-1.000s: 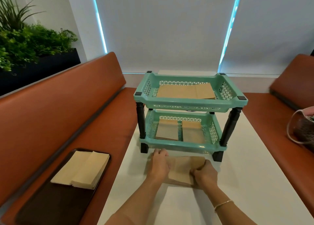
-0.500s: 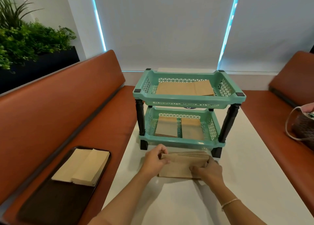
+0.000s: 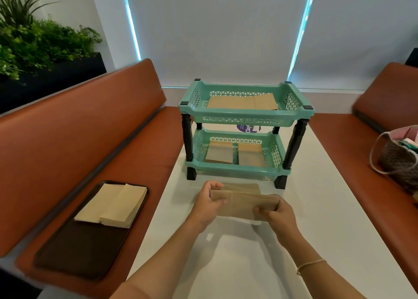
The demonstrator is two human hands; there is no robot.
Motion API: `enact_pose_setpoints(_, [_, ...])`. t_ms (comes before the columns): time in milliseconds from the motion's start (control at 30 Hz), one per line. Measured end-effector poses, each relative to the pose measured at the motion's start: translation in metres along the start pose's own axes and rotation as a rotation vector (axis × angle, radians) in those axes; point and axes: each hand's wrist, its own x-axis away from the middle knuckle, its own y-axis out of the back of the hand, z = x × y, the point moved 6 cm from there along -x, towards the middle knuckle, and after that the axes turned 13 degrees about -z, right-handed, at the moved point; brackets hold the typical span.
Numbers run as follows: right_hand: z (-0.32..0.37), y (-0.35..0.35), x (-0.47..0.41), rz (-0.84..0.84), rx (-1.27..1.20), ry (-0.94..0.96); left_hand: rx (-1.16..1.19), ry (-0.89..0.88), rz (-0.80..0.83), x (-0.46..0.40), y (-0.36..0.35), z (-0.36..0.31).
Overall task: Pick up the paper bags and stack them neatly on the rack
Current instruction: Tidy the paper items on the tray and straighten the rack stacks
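— What do you hold?

— A stack of brown paper bags [image 3: 243, 205], flat and folded, lifted a little above the white table [image 3: 334, 208], just in front of the rack [image 3: 246, 115]. My left hand [image 3: 207, 205] grips its left end and my right hand [image 3: 277, 212] pinches its right end.

— And the rack?

— It is green with two tiers. One pile of bags lies on the upper tier [image 3: 243, 102], two piles lie side by side on the lower tier [image 3: 235, 155].

— Something unclear?

— My fingers cover both ends of the stack. I cannot count the bags.
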Motion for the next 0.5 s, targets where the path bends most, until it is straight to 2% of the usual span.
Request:
enact_pose_setpoints(267, [-0.023, 0.002, 0.019, -0.054, 0.07, -0.012, -0.099, 0.1, -0.053, 0.028, -0.004, 0.025])
enact_pose_setpoints(500, [-0.009, 0.005, 0.016, -0.055, 0.075, 0.056, -0.031, -0.084, -0.046, 0.029, 0.004, 0.004])
